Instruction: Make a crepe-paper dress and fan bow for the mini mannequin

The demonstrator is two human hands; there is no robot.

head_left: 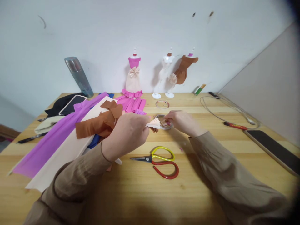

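Observation:
Pinched in my closed left hand is a small pleated paper fan, cream with a brown layer beneath. My right hand is closed, its fingertips at a round, shiny ring resembling a roll of clear tape, with beige and pink inside it. Whatever lies between those fingertips is too small to tell. The fan's tip almost meets the ring in this view. Below both hands lie scissors with one yellow and one red handle, their blades pointing left.
Crepe paper in purple, cream and brown covers the left side. Small dress forms stand by the wall: pink-dressed, white, brown-dressed. A flask stands back left; a phone and cable lie right.

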